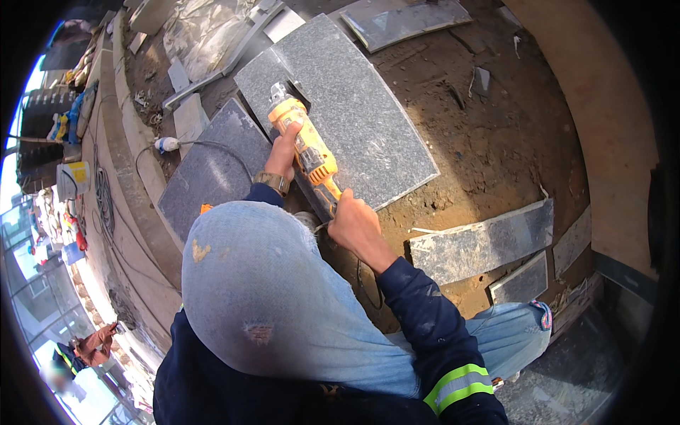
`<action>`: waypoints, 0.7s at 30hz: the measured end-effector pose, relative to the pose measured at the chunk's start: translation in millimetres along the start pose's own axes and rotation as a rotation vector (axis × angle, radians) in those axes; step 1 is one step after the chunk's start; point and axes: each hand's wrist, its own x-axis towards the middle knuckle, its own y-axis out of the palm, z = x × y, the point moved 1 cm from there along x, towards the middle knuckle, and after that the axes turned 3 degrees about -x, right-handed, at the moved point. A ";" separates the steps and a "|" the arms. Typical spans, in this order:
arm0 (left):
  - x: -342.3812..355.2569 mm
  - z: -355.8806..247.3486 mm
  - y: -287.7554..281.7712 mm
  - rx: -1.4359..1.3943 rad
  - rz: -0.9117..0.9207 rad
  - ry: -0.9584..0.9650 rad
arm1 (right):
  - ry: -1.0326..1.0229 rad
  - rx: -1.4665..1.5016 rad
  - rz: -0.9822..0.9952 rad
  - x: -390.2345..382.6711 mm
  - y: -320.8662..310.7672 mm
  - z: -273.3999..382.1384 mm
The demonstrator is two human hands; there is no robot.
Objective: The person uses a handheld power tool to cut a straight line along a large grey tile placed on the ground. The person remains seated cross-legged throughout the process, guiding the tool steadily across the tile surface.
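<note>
Orange casing with dark fittings: I am looking down on an angle grinder (309, 152), its metal head lying over the left side of a large speckled grey slab (361, 106). Whether the working end is touching stone, I cannot tell. The left hand (285, 147) is gripping the casing just behind the head, thumb lying along the top, other fingers mostly hidden. The right hand (356, 225) is closing firmly around the narrow rear end, fingers curled, no gap showing. A watch (272, 182) is circling the left wrist. Left of the big slab, a second grey slab (212, 166) is lying near a white connector (167, 144). On the right, a long stone strip (489, 241) is lying on bare soil (520, 145). Below the hands, a denim-covered knee (244, 283) is filling much of my view.
</note>
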 end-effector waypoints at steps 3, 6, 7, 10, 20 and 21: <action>0.9 1.1 -0.9 -0.007 0.002 0.013 | 0.005 -0.007 -0.002 0.6 0.2 0.8; 4.5 0.8 -1.5 -0.016 -0.004 0.015 | 0.015 -0.009 0.000 1.8 -2.5 3.7; 4.8 0.4 -1.5 -0.019 -0.001 0.018 | 0.019 -0.016 0.005 2.5 -2.4 4.1; 5.0 -0.7 -0.9 -0.023 -0.006 0.024 | 0.029 -0.027 0.021 3.8 -3.0 5.5; 8.3 -4.0 -2.6 -0.009 0.014 0.013 | 0.040 -0.026 0.051 9.2 -4.9 8.0; 7.9 -4.5 -2.3 -0.013 0.013 0.011 | 0.035 -0.014 0.040 9.5 -4.4 7.6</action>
